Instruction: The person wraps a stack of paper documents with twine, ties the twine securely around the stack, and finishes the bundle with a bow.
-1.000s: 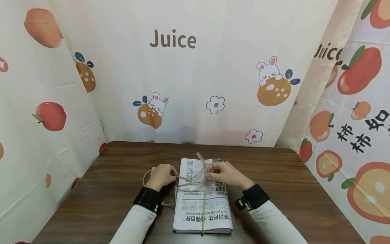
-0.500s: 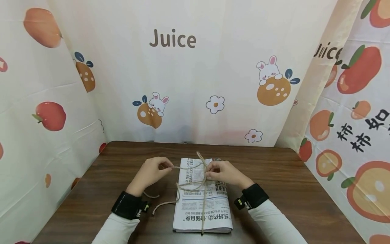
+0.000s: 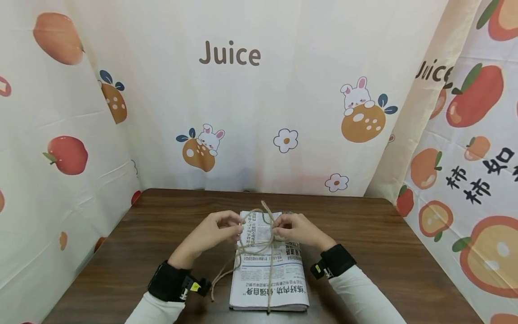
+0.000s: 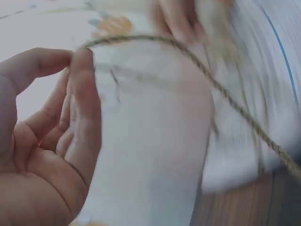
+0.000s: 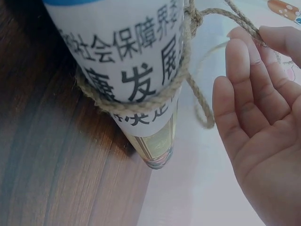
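Note:
A folded stack of newspapers (image 3: 252, 279) lies on the table, with twine (image 3: 270, 281) tied lengthwise and crosswise round it. Left of the stack's upper part, my left hand (image 3: 212, 231) pinches one strand between thumb and fingertips. In the left wrist view this twine strand (image 4: 221, 89) arches away from the left hand (image 4: 56, 122). My right hand (image 3: 301, 231) pinches twine just above the knot (image 5: 194, 20), over the stack's right side. Its other fingers are loosely bent in the right wrist view. A loose twine end (image 3: 220, 275) trails off the stack's left side.
The brown wooden table (image 3: 384, 252) extends on both sides of the stack. A fruit-printed curtain (image 3: 251, 99) hangs behind and at both sides. Black wrist straps with small cameras (image 3: 196, 286) sit on both wrists. The left wrist view is partly blurred.
My left hand moved left, drawing a strand out, then came back right toward the stack, and the strand now arches up slack. The loose ends shifted. My right hand stayed at the knot.

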The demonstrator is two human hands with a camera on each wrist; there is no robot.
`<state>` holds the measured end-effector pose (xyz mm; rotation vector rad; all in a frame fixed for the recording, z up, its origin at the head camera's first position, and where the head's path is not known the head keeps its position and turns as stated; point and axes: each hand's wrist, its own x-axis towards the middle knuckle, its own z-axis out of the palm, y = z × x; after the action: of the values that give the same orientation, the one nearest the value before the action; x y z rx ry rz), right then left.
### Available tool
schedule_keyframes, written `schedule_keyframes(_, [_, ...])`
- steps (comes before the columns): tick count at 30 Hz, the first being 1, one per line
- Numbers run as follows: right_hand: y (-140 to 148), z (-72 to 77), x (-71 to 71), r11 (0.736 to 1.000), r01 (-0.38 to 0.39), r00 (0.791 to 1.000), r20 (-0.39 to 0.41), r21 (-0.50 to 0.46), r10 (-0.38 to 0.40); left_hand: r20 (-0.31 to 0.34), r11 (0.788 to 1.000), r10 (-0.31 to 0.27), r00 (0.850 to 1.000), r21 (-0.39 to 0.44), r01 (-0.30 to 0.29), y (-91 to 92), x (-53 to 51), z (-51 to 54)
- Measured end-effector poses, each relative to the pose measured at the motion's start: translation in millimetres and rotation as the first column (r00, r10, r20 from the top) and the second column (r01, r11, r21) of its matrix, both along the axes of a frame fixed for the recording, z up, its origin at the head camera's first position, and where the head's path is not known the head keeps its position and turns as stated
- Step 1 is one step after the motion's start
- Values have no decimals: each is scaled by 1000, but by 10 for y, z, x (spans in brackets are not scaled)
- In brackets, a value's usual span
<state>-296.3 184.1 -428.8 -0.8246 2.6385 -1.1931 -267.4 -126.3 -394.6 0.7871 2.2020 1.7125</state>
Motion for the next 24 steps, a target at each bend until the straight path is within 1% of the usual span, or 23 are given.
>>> schedule_keyframes(1, [-1,4,0,1000,0,1000,0,-2,0,47,997,-34,998,67,31,36,15,32])
schedule_keyframes(2, [-4,9,2,1000,0,1000,2,-10,0,90,990,-66,994,132,54,75,36,66])
schedule_keyframes(4, [-6,10,-3,1000,2,1000,0,-16,-2,172,965,-123,977,249,77,150,75,108])
schedule_keyframes(5, [-7,7,-6,1000,1,1000,0,-18,-1,203,950,-151,968,299,85,185,95,113])
schedule_keyframes(6, [-8,4,-10,1000,3,1000,1,-18,-3,227,938,-173,959,335,90,219,108,101])
schedule_keyframes(7, [-9,-1,-13,1000,3,1000,2,-19,-3,250,932,-187,950,352,91,249,112,73])
schedule_keyframes(8, [-9,-8,-16,1000,3,1000,-3,-18,-3,274,932,-194,942,352,89,274,112,32])
schedule_keyframes(9, [-5,-15,-22,1000,4,1000,-8,-12,-4,286,939,-197,938,330,97,292,103,-20])
schedule_keyframes(10, [-3,-15,-18,1000,4,1000,-12,-10,-4,287,952,-190,939,287,105,308,92,-78])
schedule_keyframes(11, [0,-15,-14,1000,2,1000,-14,-11,-2,276,967,-179,944,229,116,319,79,-145])
schedule_keyframes(12, [4,-15,-10,1000,1,1000,-16,-10,-1,253,982,-157,954,145,124,322,63,-215])
schedule_keyframes(13, [6,-13,-4,1000,-3,1000,-17,-11,3,221,991,-133,966,46,126,323,51,-280])
schedule_keyframes(14, [9,-12,2,1000,-7,1000,-17,-13,7,196,991,-115,974,-42,125,322,43,-340])
schedule_keyframes(15, [11,-13,6,1000,-11,1000,-13,-13,11,172,985,-102,980,-117,123,320,36,-392])
schedule_keyframes(16, [12,-15,10,1000,-17,1000,-10,-12,17,162,978,-93,982,-169,120,318,34,-433])
schedule_keyframes(18, [16,-21,11,1000,-20,1000,1,-8,20,153,967,-73,986,-231,107,315,30,-477])
schedule_keyframes(20, [18,-24,11,1000,-18,1000,10,-5,18,172,968,-44,984,-236,85,313,21,-477])
schedule_keyframes(22, [17,-24,9,1000,-12,1000,16,-4,12,157,967,2,988,-251,38,307,5,-452])
schedule_keyframes(24, [17,-22,10,1000,-7,1000,24,-4,7,111,959,57,992,-281,-23,289,-11,-423])
